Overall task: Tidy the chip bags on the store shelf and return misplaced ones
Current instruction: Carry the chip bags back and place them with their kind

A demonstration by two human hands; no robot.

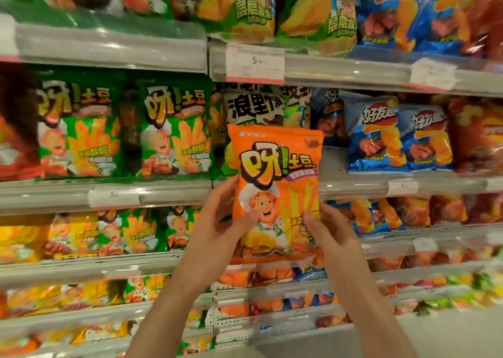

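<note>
Orange chip bag [275, 194] stands upright between your left hand [217, 229] and right hand [333, 235], both gripping its lower edges, before shelves [109, 194] packed with green bags [174, 129] and blue bags [378, 137].

The light is bright and even, and it seems to come from above. The orange bag [275, 194] in the middle looks sharp, and its big letters are easy to read. It shines a little near its top. The green bags [79, 129] on the left are smeared and fuzzy. The blue bags [400, 137] on the right are soft too. The clear shelf strip [109, 47] up high has white shiny spots. The shelves bend and curve near the edges. The bottom corners are the blurriest. Dark shadow sits behind the bags at the far left.
</note>
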